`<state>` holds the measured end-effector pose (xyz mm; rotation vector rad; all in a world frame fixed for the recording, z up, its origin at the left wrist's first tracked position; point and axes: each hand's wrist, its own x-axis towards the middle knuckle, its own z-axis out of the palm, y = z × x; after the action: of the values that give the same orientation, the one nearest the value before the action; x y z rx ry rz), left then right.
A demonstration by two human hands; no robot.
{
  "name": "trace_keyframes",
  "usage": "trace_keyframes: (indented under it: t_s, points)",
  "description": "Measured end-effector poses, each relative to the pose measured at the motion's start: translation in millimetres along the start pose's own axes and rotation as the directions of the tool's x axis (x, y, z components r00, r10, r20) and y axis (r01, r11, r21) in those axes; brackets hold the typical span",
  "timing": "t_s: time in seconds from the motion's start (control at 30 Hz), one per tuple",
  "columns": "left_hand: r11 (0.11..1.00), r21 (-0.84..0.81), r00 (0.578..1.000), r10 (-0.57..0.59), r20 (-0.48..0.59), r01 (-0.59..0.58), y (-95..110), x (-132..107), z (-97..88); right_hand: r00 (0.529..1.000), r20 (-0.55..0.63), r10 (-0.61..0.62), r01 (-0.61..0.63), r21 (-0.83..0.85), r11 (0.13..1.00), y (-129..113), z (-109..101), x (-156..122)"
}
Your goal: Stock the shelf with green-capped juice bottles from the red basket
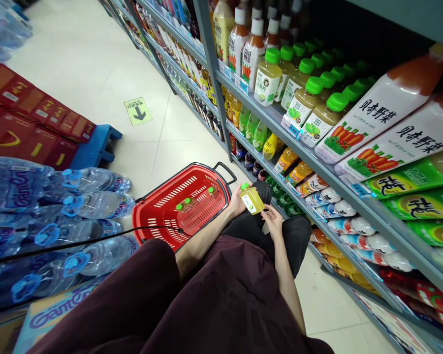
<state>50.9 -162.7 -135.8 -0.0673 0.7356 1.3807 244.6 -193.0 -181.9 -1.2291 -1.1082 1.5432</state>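
Observation:
A small juice bottle (257,199) with a green cap and a pale label is held tilted in front of my knees. My left hand (237,200) wraps its side near the cap. At the bottle's base, the fingers of my right hand (273,216) pinch it. To the left, on the floor, stands a red shopping basket (162,216) with a black rim and handle. Inside it lie several green-capped bottles (187,201). Similar green-capped juice bottles (271,76) stand in rows on the shelf ahead.
A drink shelf (256,101) runs along the right, packed with bottles on several levels. Large water bottles (96,204) crowd the left beside the basket. Farther back, red cartons (33,113) sit on a blue pallet (99,145). A yellow arrow sign (138,111) marks the tiled floor.

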Motion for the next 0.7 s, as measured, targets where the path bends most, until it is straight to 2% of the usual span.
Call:
trace_keyframes:
  t_s: [0.4, 0.7]
  points:
    - [1.0, 0.02, 1.0, 0.014, -0.006, -0.013, 0.7, -0.1, 0.3, 1.0, -0.014, -0.018, 0.018, -0.016, 1.0, -7.5, 1.5, -1.9]
    - [0.999, 0.031, 1.0, 0.011, -0.004, -0.011, -1.4, 3.9, -1.5, 1.0, -0.024, -0.01, 0.01, -0.017, 1.0, -4.2, 1.0, -0.2]
